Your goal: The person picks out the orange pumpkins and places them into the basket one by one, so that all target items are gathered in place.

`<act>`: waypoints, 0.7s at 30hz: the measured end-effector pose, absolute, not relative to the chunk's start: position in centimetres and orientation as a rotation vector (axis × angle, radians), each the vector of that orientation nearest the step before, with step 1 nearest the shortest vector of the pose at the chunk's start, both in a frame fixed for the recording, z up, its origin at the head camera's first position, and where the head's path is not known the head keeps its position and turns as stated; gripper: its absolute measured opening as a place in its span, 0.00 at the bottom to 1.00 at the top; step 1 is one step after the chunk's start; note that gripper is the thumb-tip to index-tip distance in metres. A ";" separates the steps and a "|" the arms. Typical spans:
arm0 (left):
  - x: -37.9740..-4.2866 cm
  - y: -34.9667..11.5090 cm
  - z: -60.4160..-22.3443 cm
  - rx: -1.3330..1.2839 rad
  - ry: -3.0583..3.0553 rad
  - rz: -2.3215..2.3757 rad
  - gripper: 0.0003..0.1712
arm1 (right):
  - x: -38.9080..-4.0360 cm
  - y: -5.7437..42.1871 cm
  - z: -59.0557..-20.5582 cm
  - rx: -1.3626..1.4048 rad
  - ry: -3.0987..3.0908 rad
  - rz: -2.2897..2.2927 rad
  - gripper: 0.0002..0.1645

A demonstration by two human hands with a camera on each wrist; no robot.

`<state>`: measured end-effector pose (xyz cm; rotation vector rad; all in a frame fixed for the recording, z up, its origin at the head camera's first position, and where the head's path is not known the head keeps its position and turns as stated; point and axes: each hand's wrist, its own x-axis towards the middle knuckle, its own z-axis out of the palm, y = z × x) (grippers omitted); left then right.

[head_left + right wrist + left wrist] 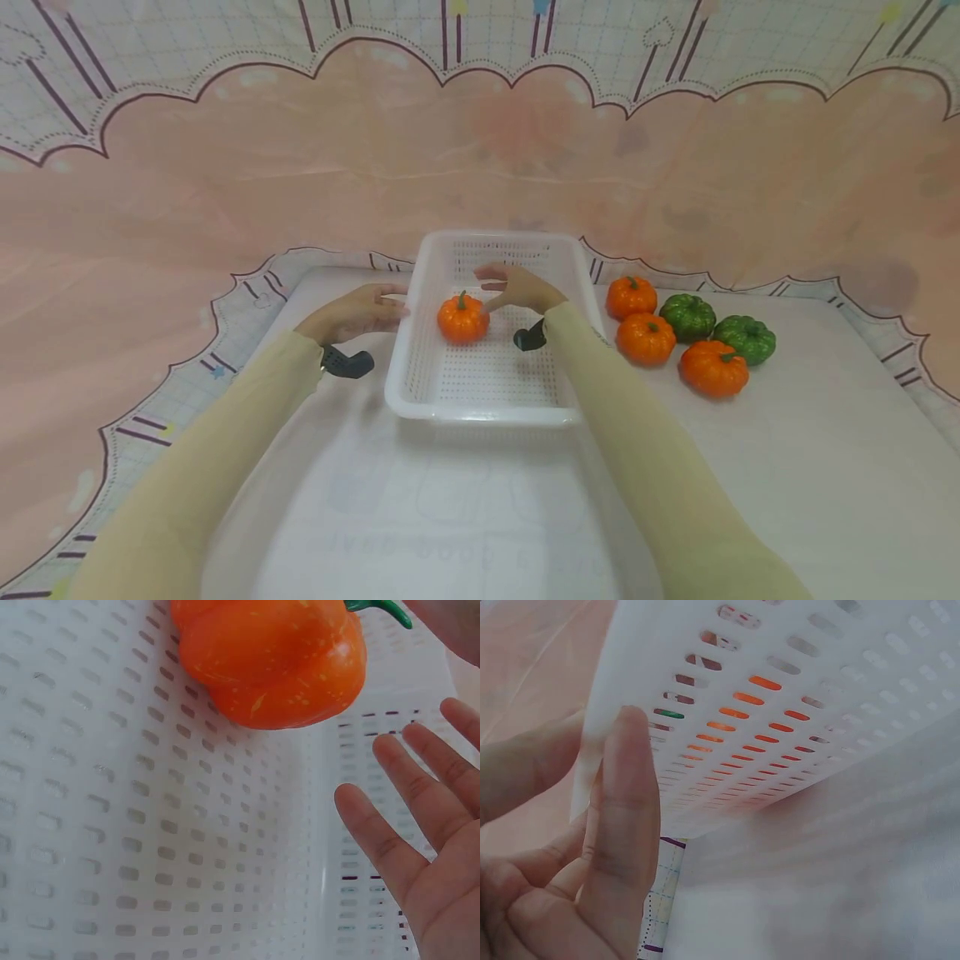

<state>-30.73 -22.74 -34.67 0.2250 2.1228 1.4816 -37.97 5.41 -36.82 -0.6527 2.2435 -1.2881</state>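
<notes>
A white perforated plastic basket (483, 414) stands on the table with one small orange pumpkin (462, 320) inside, its green stem up. At the basket's left rim, my left hand (358, 312) pinches the edge between thumb and fingers; the left wrist view shows fingers (630, 787) along the outer wall. My right hand (521, 290) reaches over the basket, just right of the pumpkin. In the right wrist view its fingers (405, 791) are spread and apart from the pumpkin (274, 664), with the thumb near the stem.
Right of the basket lie three more orange pumpkins (647, 339) and two green pumpkins (744, 339) in a loose group. The white table (450, 517) reaches toward me in front of the basket. Behind it hangs a patterned pink cloth (337, 167).
</notes>
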 end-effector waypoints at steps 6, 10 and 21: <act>-30.6 -22.7 -34.7 0.201 2.112 1.504 0.37 | -38.0 5.6 -36.3 -0.703 2.216 -1.360 0.44; -30.5 -22.7 -34.7 0.202 2.111 1.509 0.36 | -37.8 5.7 -35.8 -0.696 2.211 -1.392 0.43; -30.6 -22.6 -34.9 0.233 2.126 1.521 0.36 | -38.0 6.4 -34.1 -0.726 2.175 -1.434 0.42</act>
